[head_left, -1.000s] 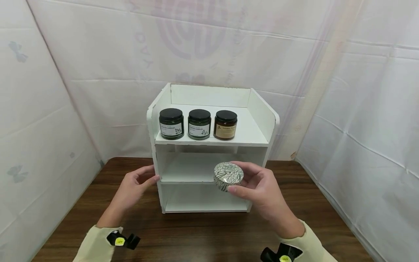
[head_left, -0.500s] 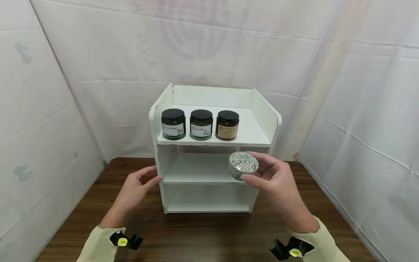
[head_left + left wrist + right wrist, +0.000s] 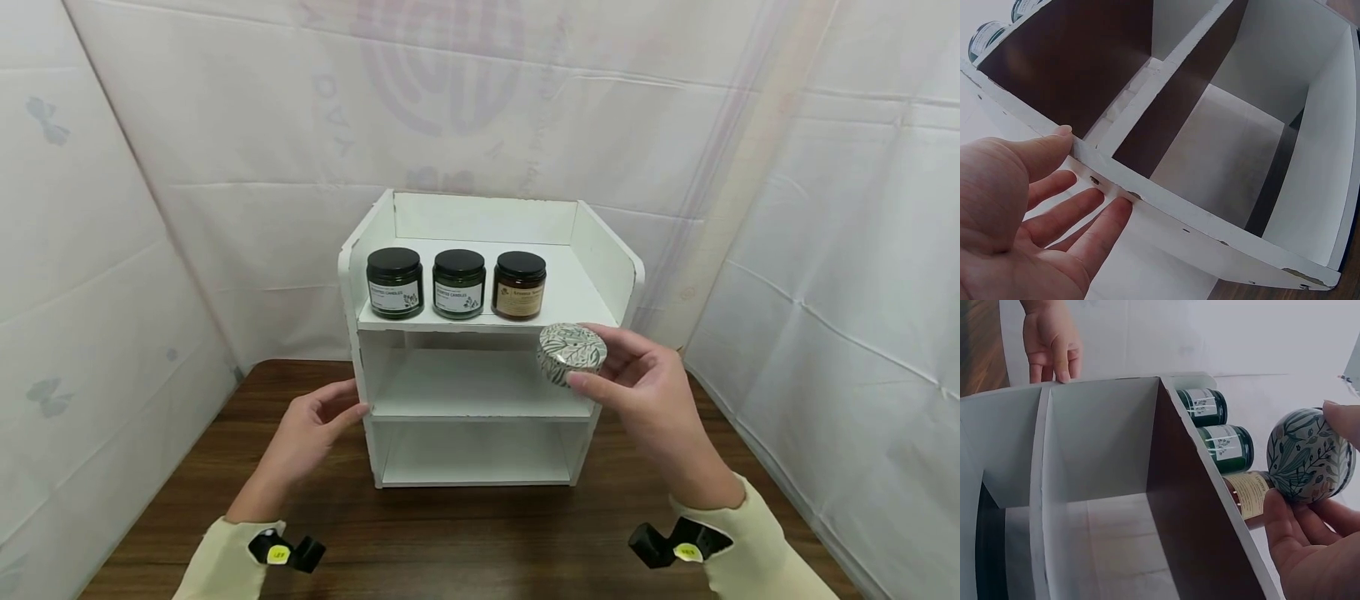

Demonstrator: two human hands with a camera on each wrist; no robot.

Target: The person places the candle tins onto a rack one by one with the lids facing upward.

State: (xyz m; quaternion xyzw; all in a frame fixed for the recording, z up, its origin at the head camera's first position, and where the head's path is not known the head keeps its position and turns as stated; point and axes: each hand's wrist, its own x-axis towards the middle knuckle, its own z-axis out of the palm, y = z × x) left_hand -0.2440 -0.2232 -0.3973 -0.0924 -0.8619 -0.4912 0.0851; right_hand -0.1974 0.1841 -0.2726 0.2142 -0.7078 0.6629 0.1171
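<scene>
My right hand (image 3: 648, 387) holds a round tin (image 3: 572, 348) with a leaf pattern between thumb and fingers. It is in front of the white shelf unit (image 3: 480, 327), just below the top board's front edge at the right. In the right wrist view the tin (image 3: 1307, 453) overlaps a brown jar (image 3: 1247, 495). My left hand (image 3: 311, 433) touches the unit's left side panel. Seen from the left wrist, its thumb (image 3: 1054, 150) rests on the panel's front edge and its fairly straight fingers (image 3: 1107, 234) lie along the outer face.
On the top board stand two green candle jars (image 3: 395, 283) with white labels and a brown jar (image 3: 519, 286) with a tan label, all black-lidded. Below are two open compartments. The unit stands on a dark wooden table (image 3: 465, 542); white sheeting (image 3: 262, 108) hangs behind and at both sides.
My right hand has moved up and to the right with the tin, from before the middle shelf to near the top board's edge. The left hand stays at the side panel.
</scene>
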